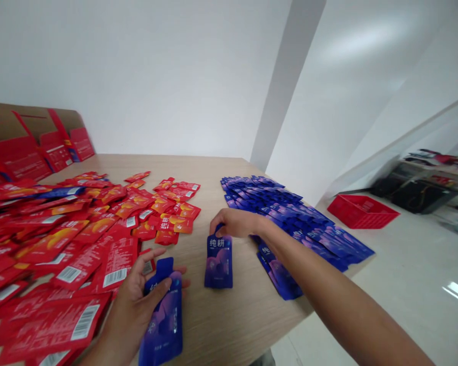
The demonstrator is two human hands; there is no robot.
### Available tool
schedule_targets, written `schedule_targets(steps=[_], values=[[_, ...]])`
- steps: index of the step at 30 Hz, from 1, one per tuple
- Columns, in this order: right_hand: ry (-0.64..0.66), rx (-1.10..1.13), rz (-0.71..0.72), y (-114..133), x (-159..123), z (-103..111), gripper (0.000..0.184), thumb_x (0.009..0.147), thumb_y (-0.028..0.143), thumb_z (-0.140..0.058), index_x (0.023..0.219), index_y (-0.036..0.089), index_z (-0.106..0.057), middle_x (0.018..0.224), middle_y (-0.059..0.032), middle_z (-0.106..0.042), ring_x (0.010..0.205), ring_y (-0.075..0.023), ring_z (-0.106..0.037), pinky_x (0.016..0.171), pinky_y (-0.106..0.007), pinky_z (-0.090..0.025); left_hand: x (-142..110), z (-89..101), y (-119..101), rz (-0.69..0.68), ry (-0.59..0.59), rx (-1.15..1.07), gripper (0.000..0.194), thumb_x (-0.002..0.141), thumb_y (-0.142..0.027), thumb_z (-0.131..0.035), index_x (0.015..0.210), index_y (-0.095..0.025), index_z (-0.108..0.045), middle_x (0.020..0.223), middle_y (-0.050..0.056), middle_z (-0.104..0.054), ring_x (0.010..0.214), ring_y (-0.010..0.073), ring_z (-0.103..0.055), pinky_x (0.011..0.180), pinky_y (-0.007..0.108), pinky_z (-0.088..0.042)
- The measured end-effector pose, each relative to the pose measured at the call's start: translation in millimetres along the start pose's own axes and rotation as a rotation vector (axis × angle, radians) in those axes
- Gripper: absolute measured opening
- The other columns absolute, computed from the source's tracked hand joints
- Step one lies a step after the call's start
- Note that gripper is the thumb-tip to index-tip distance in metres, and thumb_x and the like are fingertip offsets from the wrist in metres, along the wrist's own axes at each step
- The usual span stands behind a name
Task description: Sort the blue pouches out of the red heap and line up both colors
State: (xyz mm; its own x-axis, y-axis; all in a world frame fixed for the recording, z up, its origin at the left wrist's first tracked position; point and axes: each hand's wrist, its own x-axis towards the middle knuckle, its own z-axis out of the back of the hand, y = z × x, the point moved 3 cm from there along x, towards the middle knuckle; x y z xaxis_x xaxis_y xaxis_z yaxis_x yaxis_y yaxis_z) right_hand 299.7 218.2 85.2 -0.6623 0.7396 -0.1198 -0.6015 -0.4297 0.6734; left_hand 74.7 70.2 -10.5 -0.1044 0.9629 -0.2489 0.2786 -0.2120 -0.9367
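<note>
My left hand (143,295) grips a blue pouch (167,320) with a purple fruit print, thumb across its front and fingers behind. A second blue pouch (219,264) hangs upright by its top from the pinched fingers of my right hand (232,222); whether its lower edge touches the table, I cannot tell. Right of that hand, overlapping rows of blue pouches (297,203) cover the table's right side, partly hidden by my right forearm. Beside my left hand lies a loose heap of red pouches (114,259) with orange fruit prints.
Red cartons (19,155) stand at the back left, against brown cardboard. The wooden table (198,325) meets a white wall behind. On the floor at right sits a red plastic basket (362,211), with a cluttered shelf (435,175) farther back.
</note>
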Motion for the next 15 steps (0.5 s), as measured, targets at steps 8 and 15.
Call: schedule_targets(steps=[8, 15], values=[[-0.213, -0.443, -0.348, 38, -19, -84, 0.079, 0.083, 0.053, -0.089, 0.136, 0.002, -0.061, 0.128, -0.0328, -0.068, 0.117, -0.0434, -0.069, 0.096, -0.054, -0.057, 1, 7.2, -2, -0.023, -0.048, 0.031, 0.096, 0.065, -0.048, -0.101, 0.146, -0.030, -0.052, 0.115, 0.010, -0.084, 0.095, 0.0339, -0.084, 0.075, 0.036, -0.071], [-0.094, -0.601, -0.191, 53, -23, -118, 0.050, 0.093, 0.043, -0.069, 0.126, 0.006, -0.067, 0.118, -0.0230, -0.070, 0.114, -0.0386, -0.067, 0.093, -0.050, -0.060, 16, 19.3, 12, -0.017, -0.068, -0.005, 0.102, 0.055, -0.030, -0.106, 0.144, -0.037, -0.057, 0.108, 0.003, -0.086, 0.090, 0.0326, -0.084, 0.067, 0.030, -0.071]])
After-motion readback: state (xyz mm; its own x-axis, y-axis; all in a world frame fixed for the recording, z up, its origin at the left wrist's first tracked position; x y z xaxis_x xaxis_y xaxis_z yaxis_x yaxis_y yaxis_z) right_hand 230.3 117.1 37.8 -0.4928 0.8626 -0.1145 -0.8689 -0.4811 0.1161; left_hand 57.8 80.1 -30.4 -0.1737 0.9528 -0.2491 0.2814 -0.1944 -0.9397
